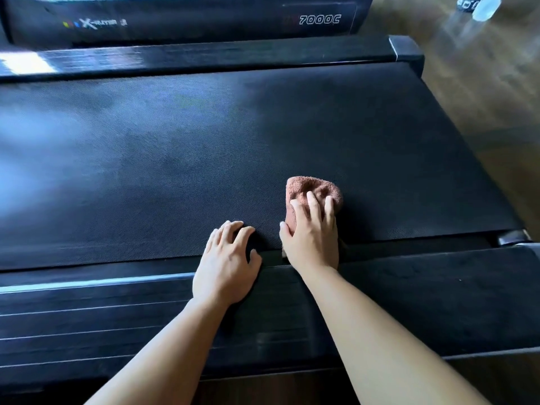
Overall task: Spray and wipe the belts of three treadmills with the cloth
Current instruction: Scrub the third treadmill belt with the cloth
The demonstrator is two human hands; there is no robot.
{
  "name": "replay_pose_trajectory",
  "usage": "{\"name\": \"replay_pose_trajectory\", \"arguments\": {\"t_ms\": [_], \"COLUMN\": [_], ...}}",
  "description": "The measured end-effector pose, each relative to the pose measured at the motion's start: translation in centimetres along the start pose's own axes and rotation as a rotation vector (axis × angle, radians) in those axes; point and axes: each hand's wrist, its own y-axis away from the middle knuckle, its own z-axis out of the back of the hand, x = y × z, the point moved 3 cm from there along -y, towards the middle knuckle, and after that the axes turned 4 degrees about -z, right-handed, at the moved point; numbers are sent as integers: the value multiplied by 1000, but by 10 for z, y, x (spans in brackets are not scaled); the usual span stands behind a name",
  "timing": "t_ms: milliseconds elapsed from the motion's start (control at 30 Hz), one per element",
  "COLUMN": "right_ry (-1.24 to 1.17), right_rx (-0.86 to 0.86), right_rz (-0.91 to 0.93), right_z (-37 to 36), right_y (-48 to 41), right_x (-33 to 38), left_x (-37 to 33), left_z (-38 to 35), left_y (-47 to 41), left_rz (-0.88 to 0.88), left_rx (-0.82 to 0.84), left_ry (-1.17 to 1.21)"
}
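A black treadmill belt (pixel 204 147) fills the middle of the head view, running left to right. A folded reddish-brown cloth (pixel 314 188) lies on the belt near its near edge. My right hand (pixel 311 232) presses flat on the cloth, fingers spread over it and thumb at its left side. My left hand (pixel 228 264) rests beside it at the belt's near edge, fingertips bent onto the belt and palm on the side rail (pixel 117 311). It holds nothing.
A second treadmill (pixel 175 19) marked 7000C stands beyond the far side rail (pixel 233 54). Wooden floor (pixel 482 97) lies to the right. A clear plastic bottle (pixel 479 5) stands at the top right corner on the floor.
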Motion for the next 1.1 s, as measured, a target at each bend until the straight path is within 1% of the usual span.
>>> {"name": "replay_pose_trajectory", "arguments": {"t_ms": [167, 333, 467, 667, 833, 967, 1100], "right_ry": [-62, -113, -142, -225, -288, -310, -344], "right_rx": [-62, -64, -38, 70, 112, 124, 115], "right_rz": [31, 50, 45, 52, 61, 117, 187], "right_z": [-3, 1, 9, 26, 45, 61, 76], "right_y": [-2, -3, -2, 0, 0, 7, 20], "right_x": [0, 10, 16, 27, 48, 75, 110], "left_x": [0, -1, -3, 3, 21, 47, 73], "left_z": [0, 3, 7, 13, 38, 68, 107], "left_y": [0, 1, 3, 4, 17, 34, 51], "left_rz": [0, -1, 0, 20, 77, 145, 214], "left_rx": [-6, -8, -24, -29, -20, -20, -88], "left_ry": [7, 18, 54, 186, 232, 234, 277]}}
